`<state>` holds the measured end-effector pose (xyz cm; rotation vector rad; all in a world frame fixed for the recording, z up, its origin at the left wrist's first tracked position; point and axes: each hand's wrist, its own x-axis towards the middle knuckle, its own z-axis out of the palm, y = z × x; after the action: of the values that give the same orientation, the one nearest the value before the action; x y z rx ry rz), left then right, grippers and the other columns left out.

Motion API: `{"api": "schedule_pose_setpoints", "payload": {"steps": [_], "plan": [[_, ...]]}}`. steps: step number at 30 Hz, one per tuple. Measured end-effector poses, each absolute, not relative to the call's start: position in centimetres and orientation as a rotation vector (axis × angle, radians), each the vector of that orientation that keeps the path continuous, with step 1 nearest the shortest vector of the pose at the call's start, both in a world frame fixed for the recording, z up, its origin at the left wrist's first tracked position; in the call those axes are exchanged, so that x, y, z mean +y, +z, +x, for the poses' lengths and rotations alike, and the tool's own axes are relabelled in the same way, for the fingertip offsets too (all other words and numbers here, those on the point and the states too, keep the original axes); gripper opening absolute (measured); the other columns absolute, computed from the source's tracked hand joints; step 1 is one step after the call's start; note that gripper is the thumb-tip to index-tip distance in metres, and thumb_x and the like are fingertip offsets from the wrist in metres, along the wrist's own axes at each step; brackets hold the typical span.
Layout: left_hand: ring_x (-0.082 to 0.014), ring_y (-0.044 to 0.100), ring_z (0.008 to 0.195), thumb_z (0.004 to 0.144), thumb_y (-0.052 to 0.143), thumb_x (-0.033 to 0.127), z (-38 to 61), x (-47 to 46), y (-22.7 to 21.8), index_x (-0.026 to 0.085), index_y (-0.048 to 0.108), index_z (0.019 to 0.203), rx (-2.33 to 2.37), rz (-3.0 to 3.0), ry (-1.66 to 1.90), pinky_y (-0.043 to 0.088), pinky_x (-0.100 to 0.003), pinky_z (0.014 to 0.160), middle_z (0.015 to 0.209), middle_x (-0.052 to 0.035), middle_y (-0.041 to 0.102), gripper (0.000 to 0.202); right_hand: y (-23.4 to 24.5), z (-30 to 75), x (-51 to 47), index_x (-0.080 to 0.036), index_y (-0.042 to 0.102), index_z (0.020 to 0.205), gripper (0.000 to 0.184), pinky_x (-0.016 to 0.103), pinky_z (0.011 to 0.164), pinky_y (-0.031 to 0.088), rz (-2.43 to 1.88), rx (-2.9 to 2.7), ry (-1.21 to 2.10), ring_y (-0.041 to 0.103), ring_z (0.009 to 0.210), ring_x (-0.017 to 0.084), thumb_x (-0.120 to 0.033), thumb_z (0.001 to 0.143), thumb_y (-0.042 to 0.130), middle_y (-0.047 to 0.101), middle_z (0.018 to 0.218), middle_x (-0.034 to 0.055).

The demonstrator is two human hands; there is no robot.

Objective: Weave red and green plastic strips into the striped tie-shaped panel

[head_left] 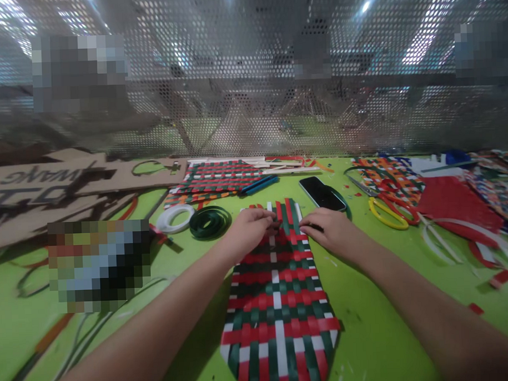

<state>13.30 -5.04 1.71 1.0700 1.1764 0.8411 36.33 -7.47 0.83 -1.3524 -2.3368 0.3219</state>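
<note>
A woven mat of red, green and white strips [278, 301] lies on the green table [379, 330] in front of me. My left hand [251, 227] rests on the mat's far left edge, fingers curled and pinching the strips there. My right hand [330, 229] lies on the far right edge, its fingers pressed together on a strip end. Loose strip ends stick up between the two hands.
A black phone [322, 192] lies just beyond my right hand. Rolls of white strip [174, 218] and green strip [210, 221] sit left of my left hand. Another woven piece [218, 178], yellow-handled scissors [383, 211], red sheets [454, 203] and cardboard [49, 189] crowd the back. A perforated metal screen [250, 74] closes the far side.
</note>
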Motion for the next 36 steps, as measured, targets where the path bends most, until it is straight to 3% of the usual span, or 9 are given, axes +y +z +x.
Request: {"api": "schedule_pose_setpoints", "payload": {"steps": [3,9,12,16,24,29,36], "plan": [[-0.0219,0.073,0.085,0.088,0.061,0.005,13.3,-5.3,2.8,0.01,0.07,0.085,1.178,0.937,0.856,0.06,-0.037,0.087,0.082,-0.0113,0.073,0.011,0.8,36.3,-7.6,-0.023,0.076,0.105,0.02,0.039,0.09,0.054,-1.341,-2.331,0.338,0.069,0.098,0.024,-0.024,0.099,0.057,0.074,0.104,0.0084],[-0.0196,0.074,0.079,0.089,0.056,0.0,13.0,-5.0,3.6,0.008,0.069,0.08,1.101,0.789,0.878,0.062,-0.033,0.08,0.086,-0.0142,0.072,0.017,0.0,36.4,-7.5,-0.029,0.066,0.135,0.039,0.038,0.094,0.053,-1.283,-2.402,0.419,0.065,0.104,0.022,-0.019,0.101,0.051,0.065,0.117,0.0087],[-0.0182,0.074,0.079,0.091,0.056,0.002,12.8,-4.9,3.6,0.007,0.068,0.082,1.068,0.774,0.819,0.062,-0.028,0.078,0.089,-0.0157,0.073,0.016,-0.6,36.3,-7.3,-0.034,0.065,0.137,0.042,0.04,0.092,0.052,-1.272,-2.465,0.403,0.062,0.101,0.023,-0.02,0.1,0.052,0.062,0.115,0.008],[-0.0156,0.072,0.072,0.09,0.055,0.001,12.9,-4.7,2.9,0.009,0.068,0.089,1.099,0.836,0.789,0.061,-0.027,0.071,0.084,-0.0114,0.073,0.015,-1.1,36.1,-7.1,-0.04,0.065,0.138,0.042,0.042,0.091,0.051,-1.29,-2.496,0.357,0.06,0.101,0.025,-0.024,0.1,0.053,0.061,0.114,0.008],[-0.0133,0.06,0.049,0.082,0.072,0.013,13.1,-4.9,0.2,0.018,0.067,0.091,1.176,1.364,0.708,0.048,-0.025,0.052,0.066,0.0017,0.067,0.012,-1.2,36.0,-7.1,-0.037,0.07,0.131,0.037,0.04,0.091,0.051,-1.329,-2.46,0.4,0.061,0.103,0.025,-0.024,0.102,0.05,0.061,0.117,0.008],[-0.0172,0.062,0.05,0.082,0.066,0.015,12.8,-4.8,0.0,0.022,0.061,0.078,1.194,1.521,0.698,0.048,-0.028,0.053,0.06,0.001,0.067,0.01,-1.3,36.0,-7.2,-0.036,0.069,0.133,0.039,0.041,0.09,0.053,-1.33,-2.468,0.373,0.062,0.102,0.024,-0.024,0.102,0.05,0.06,0.117,0.0084],[-0.0183,0.06,0.051,0.079,0.053,0.01,12.3,-4.7,0.6,0.022,0.072,0.085,1.243,1.701,0.644,0.048,-0.029,0.058,0.062,-0.0009,0.067,0.023,-0.5,35.7,-7.4,-0.027,0.066,0.136,0.041,0.043,0.097,0.053,-1.282,-2.395,0.396,0.064,0.105,0.024,-0.015,0.1,0.049,0.064,0.115,0.01]]}}
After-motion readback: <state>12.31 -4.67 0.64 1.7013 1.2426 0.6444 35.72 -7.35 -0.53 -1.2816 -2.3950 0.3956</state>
